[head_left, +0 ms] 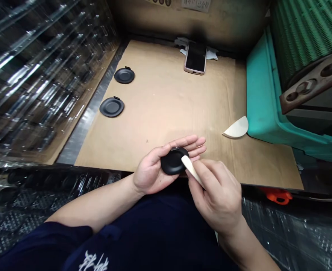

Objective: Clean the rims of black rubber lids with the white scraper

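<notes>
Wedge [193, 171] clamped in that right hand [219, 190] slants up-left over the black disc [171, 162] lying on the spread left hand [149, 173].

A dark navy shirt [160, 229] bears white, brush-style characters [94, 262] on the left of its front, partly cut off at the frame's lower edge. The left sleeve [55, 241], short, loose and the same navy, ends near the elbow. Forearms [98, 209], left hand [151, 173] and right hand [218, 186] are bare.
</notes>
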Available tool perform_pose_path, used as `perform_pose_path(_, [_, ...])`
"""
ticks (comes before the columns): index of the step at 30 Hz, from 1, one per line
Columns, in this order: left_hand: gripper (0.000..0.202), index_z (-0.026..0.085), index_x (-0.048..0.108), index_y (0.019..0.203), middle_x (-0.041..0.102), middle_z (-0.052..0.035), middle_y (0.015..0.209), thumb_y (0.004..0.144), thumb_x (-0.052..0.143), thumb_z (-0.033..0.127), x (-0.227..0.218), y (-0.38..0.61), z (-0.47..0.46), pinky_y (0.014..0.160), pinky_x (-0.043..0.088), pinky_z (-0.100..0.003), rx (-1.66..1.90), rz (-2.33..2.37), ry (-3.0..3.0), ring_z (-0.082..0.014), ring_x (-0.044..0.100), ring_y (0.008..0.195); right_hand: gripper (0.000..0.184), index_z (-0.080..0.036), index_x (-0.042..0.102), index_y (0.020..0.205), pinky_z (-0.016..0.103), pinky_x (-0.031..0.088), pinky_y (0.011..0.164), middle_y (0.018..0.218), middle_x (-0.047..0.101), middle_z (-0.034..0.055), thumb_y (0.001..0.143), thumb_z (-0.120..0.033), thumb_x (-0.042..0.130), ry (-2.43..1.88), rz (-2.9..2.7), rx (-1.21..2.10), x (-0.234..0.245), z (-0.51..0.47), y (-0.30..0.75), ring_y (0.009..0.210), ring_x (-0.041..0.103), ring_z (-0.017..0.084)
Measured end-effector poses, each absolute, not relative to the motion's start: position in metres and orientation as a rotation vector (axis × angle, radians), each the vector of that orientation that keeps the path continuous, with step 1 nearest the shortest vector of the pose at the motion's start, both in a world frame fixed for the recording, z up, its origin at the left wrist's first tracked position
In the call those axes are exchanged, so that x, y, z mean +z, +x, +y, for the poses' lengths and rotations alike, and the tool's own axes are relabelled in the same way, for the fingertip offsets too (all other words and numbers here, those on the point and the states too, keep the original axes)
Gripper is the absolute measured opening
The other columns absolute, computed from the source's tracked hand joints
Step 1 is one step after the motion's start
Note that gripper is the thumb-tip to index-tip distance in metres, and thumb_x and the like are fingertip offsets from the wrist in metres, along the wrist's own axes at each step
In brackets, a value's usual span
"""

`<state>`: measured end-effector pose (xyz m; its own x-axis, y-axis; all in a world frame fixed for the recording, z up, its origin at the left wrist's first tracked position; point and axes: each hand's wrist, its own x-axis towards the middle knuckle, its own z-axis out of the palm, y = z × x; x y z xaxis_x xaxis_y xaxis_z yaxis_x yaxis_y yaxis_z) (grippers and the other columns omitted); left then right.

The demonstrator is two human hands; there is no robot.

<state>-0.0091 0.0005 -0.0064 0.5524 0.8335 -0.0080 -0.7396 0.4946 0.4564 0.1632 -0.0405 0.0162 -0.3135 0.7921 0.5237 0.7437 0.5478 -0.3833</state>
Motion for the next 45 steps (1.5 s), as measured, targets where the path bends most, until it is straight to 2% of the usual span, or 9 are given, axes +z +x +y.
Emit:
perform_pose_path(3, [0.052, 0.011, 0.060, 0.142, 0.052, -0.0148, 0.156, 0.105, 0.031, 0.033, -0.006, -0.009, 0.000, 0.129, 0.025, -0.050, 0.978, 0.278, 0.406, -0.0307, 0.042, 0.151, 0.026, -0.011, 0.067, 0.118, 0.036, 0.053, 0.070, 0.100, 0.070, 0.0110, 0.093, -0.005, 0.068, -1.251, -2.132, -0.014, 0.013, -0.033, 0.162, 0.080, 0.065, 0.022])
perform_pose_path(10, [0.052, 0.009, 0.062, 0.139, 0.054, -0.0168, 0.154, 0.105, 0.034, 0.036, -0.004, -0.007, 0.001, 0.129, 0.025, -0.051, 1.009, 0.302, 0.404, -0.0327, 0.043, 0.150, 0.031, -0.017, 0.066, 0.119, 0.033, 0.057, 0.079, 0.103, 0.070, 0.0081, 0.091, -0.007, 0.072, -1.332, -1.923, -0.042, 0.013, -0.036, 0.173, 0.087, 0.069, 0.021])
perform_pose_path(15, [0.050, 0.014, 0.063, 0.139, 0.055, -0.0129, 0.154, 0.104, 0.036, 0.038, -0.004, -0.007, 0.001, 0.129, 0.024, -0.050, 0.979, 0.321, 0.399, -0.0313, 0.045, 0.149, 0.030, -0.019, 0.063, 0.122, 0.034, 0.057, 0.074, 0.101, 0.070, 0.0086, 0.094, -0.007, 0.066, -1.257, -2.069, 0.117, 0.017, -0.041, 0.164, 0.085, 0.069, 0.022])
perform_pose_path(22, [0.049, 0.017, 0.062, 0.141, 0.053, -0.0111, 0.156, 0.104, 0.037, 0.038, -0.005, -0.011, -0.001, 0.125, 0.033, -0.051, 0.888, 0.392, 0.372, -0.0328, 0.041, 0.151, 0.027, -0.015, 0.063, 0.123, 0.036, 0.059, 0.078, 0.103, 0.070, 0.0119, 0.097, -0.009, 0.064, -1.241, -2.040, 0.026, 0.013, -0.020, 0.156, 0.088, 0.069, 0.023])
perform_pose_path(30, [0.051, 0.012, 0.063, 0.138, 0.057, -0.0149, 0.152, 0.104, 0.034, 0.037, -0.003, -0.007, 0.001, 0.129, 0.025, -0.050, 0.985, 0.340, 0.382, -0.0315, 0.046, 0.148, 0.024, -0.010, 0.064, 0.120, 0.034, 0.055, 0.069, 0.094, 0.069, 0.0106, 0.096, -0.005, 0.063, -1.184, -2.118, 0.243, 0.011, -0.050, 0.155, 0.078, 0.066, 0.021])
perform_pose_path(33, [0.050, 0.011, 0.065, 0.135, 0.058, -0.0155, 0.150, 0.104, 0.033, 0.037, -0.003, -0.006, 0.002, 0.129, 0.026, -0.050, 0.997, 0.362, 0.385, -0.0320, 0.048, 0.146, 0.024, -0.011, 0.063, 0.120, 0.034, 0.055, 0.069, 0.094, 0.070, 0.0102, 0.097, -0.004, 0.060, -1.143, -2.125, 0.323, 0.008, -0.055, 0.153, 0.080, 0.066, 0.021])
perform_pose_path(39, [0.049, 0.012, 0.067, 0.130, 0.059, -0.0151, 0.150, 0.104, 0.035, 0.037, -0.003, -0.006, 0.001, 0.128, 0.028, -0.050, 1.008, 0.381, 0.404, -0.0324, 0.048, 0.146, 0.023, -0.010, 0.064, 0.120, 0.034, 0.055, 0.069, 0.095, 0.069, 0.0116, 0.097, -0.006, 0.061, -1.175, -2.058, 0.249, 0.006, -0.050, 0.148, 0.080, 0.066, 0.022])
perform_pose_path(42, [0.048, 0.013, 0.070, 0.125, 0.059, -0.0146, 0.149, 0.104, 0.035, 0.038, -0.002, -0.006, 0.001, 0.127, 0.029, -0.050, 1.012, 0.414, 0.410, -0.0325, 0.049, 0.145, 0.022, -0.010, 0.066, 0.117, 0.035, 0.054, 0.067, 0.091, 0.069, 0.0105, 0.098, -0.006, 0.058, -1.078, -2.117, 0.381, 0.008, -0.053, 0.140, 0.077, 0.064, 0.022])
perform_pose_path(45, [0.050, 0.014, 0.070, 0.124, 0.057, -0.0140, 0.151, 0.104, 0.036, 0.044, -0.003, -0.005, 0.001, 0.125, 0.033, -0.051, 0.998, 0.433, 0.397, -0.0333, 0.050, 0.144, 0.025, -0.011, 0.066, 0.120, 0.037, 0.056, 0.073, 0.099, 0.071, 0.0115, 0.097, -0.005, 0.056, -0.985, -2.098, 0.530, 0.010, -0.055, 0.138, 0.084, 0.067, 0.023])
